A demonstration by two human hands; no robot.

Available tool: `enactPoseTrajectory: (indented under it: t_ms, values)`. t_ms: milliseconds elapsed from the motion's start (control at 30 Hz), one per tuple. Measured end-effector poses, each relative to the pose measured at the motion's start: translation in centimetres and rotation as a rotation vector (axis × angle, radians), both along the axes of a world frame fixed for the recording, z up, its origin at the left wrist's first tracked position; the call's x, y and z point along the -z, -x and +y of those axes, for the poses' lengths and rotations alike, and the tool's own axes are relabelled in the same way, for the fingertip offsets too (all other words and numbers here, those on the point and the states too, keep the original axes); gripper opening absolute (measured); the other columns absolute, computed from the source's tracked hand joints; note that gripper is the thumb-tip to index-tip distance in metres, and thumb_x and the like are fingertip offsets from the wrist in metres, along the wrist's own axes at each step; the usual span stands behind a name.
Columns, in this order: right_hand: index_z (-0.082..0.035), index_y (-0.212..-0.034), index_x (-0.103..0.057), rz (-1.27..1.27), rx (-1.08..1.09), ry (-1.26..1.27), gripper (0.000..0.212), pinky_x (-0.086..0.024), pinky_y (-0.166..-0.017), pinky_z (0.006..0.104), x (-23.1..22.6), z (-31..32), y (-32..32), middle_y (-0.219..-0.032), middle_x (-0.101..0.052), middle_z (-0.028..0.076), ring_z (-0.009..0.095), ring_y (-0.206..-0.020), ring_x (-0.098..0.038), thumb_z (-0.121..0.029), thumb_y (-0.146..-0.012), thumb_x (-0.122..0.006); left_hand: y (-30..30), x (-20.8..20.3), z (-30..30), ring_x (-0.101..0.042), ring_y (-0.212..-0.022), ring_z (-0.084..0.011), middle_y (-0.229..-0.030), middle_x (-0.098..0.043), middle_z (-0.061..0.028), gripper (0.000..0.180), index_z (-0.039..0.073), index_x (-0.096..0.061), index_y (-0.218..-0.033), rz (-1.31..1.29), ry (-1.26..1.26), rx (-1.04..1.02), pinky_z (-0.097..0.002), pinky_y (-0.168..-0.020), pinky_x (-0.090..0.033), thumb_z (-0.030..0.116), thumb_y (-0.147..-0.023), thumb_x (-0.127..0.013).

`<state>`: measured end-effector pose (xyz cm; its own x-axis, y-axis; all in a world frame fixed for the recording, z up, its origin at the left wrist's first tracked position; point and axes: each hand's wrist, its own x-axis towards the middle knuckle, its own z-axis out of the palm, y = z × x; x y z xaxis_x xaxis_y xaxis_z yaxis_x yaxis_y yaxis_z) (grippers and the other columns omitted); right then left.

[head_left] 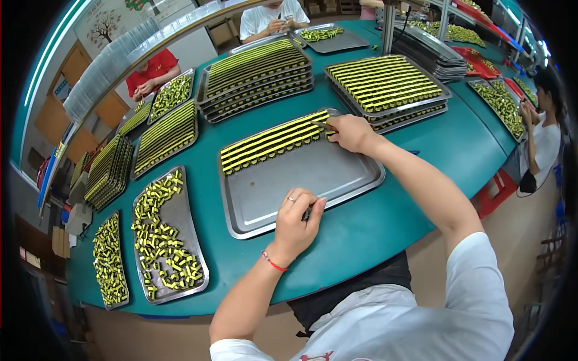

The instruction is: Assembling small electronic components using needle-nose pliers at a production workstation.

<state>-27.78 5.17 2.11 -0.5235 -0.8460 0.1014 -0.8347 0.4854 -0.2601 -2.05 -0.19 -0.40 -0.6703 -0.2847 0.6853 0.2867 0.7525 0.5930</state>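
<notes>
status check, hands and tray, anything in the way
Right hand gripping tweezers at the rows' right end. Left hand curled by the tray's near edge. Yellow-black rows along the tray's far side. Nothing seen blocking the tweezers.

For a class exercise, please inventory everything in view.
Shallow rectangular metal tray: one, silver, centre
Small rowed blocks: many, yellow-black, in tray
Filled metal tray stacks: several, silver, left and far
Loose-block trays: several, silver, left and far
Flat table: one, green, beneath
Plastic containers: many, clear, upper left
Co-workers: at least three, red or white shirts, around table
Thin pointed tool: one, grey, tray's far edge
Left hand: one, white-sleeved, tray's near edge
Right hand: one, white-sleeved, holding tool
</notes>
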Motion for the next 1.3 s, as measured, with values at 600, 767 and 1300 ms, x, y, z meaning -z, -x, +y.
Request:
enactPoseTrajectory:
  t_ms: [600, 767, 1300]
  values:
    - [-0.009, -0.100, -0.065, 0.044, -0.002, 0.146, 0.019, -0.053, -0.075, 0.0465, 1.9, -1.7, 0.7, -0.094, -0.071, 0.012, 0.032, -0.093, -0.068, -0.023, -0.087, -0.069, 0.4, 0.6, 0.2, -0.050, -0.061, -0.0245, -0.069, -0.054, -0.0108, 0.017, 0.000, -0.057, -0.077, -0.050, -0.029, 0.011, -0.0338, -0.057, -0.041, 0.004, -0.087, -0.070]
    - [-0.009, -0.106, -0.062, 0.020, 0.076, 0.176, 0.030, -0.053, -0.078, 0.0484, 0.7, -0.1, 0.1, -0.096, -0.071, 0.015, 0.036, -0.094, -0.067, -0.028, -0.085, -0.071, -0.1, 0.7, 0.2, -0.050, -0.061, -0.0248, -0.069, -0.053, -0.0109, 0.018, -0.001, -0.057, -0.077, -0.083, -0.024, -0.023, -0.0341, -0.058, -0.041, 0.006, -0.089, -0.068]
    - [0.004, -0.092, -0.062, -1.784, -1.380, 0.058, 0.021, -0.045, -0.058, 0.0314, -14.8, 14.5, -21.3, -0.075, -0.059, 0.009, 0.023, -0.066, -0.059, -0.013, -0.086, -0.073, -0.8, -1.9, -1.9, -0.045, -0.060, -0.0073, -0.070, -0.052, -0.0006, 0.050, 0.004, -0.059, -0.078, -0.179, -0.796, 0.067, -0.0255, -0.050, -0.037, 0.042, -0.106, -0.040]
